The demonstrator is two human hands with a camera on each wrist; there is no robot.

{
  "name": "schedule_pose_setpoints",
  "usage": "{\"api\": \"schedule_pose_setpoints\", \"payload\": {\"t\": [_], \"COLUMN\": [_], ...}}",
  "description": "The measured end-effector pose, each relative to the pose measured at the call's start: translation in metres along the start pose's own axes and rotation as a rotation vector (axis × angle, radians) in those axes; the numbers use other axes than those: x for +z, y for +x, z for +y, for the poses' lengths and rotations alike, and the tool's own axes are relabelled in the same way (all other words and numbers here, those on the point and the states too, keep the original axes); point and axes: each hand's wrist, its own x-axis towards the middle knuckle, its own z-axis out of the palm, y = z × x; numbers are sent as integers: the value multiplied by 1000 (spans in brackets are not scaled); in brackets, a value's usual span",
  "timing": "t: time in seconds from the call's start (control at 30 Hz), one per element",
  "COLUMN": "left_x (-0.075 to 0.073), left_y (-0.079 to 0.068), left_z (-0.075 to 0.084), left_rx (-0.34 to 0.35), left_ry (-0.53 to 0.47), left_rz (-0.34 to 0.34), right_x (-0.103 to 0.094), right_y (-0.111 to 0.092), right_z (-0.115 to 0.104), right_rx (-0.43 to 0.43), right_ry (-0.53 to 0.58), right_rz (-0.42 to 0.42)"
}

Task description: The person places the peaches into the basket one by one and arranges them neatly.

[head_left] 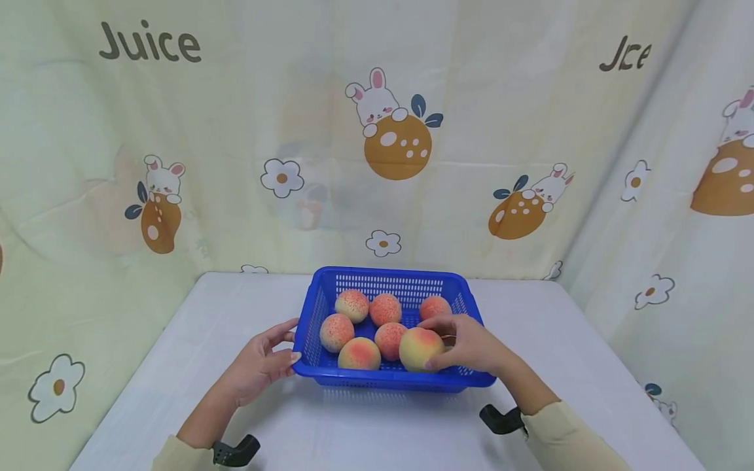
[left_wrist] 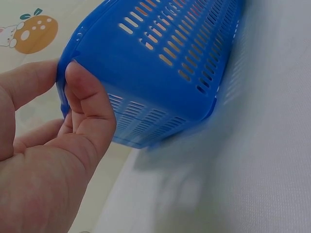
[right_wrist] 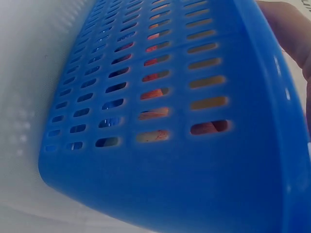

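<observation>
A blue plastic basket with slotted walls holds several red-and-yellow peaches. At its left end, my left hand pinches the rim; the left wrist view shows the thumb on the basket's outer wall with fingers behind the rim. Reaching over the right front corner, my right hand holds a yellow peach with a red blush, thumb at the front and fingers over the far side. In the right wrist view the basket wall hides that peach and most of the hand.
The basket stands on a table with a white cover. Behind it hangs a pale curtain printed with rabbits, fruit and flowers, which continues along both sides. A black wrist mount sits at the left cuff, another at the right.
</observation>
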Motion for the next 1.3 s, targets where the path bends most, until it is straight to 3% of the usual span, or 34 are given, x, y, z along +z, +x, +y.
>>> {"api": "schedule_pose_setpoints", "payload": {"t": [0.73, 1.3], "left_x": [1, 3], "left_y": [-1, -1], "left_z": [1, 5], "left_rx": [-9, -22], "left_ry": [-2, -11], "left_rz": [12, 5], "right_x": [4, 4], "right_y": [3, 1], "right_z": [1, 2], "right_rx": [-21, -62], "right_ry": [-120, -39], "right_rz": [-66, -79]}}
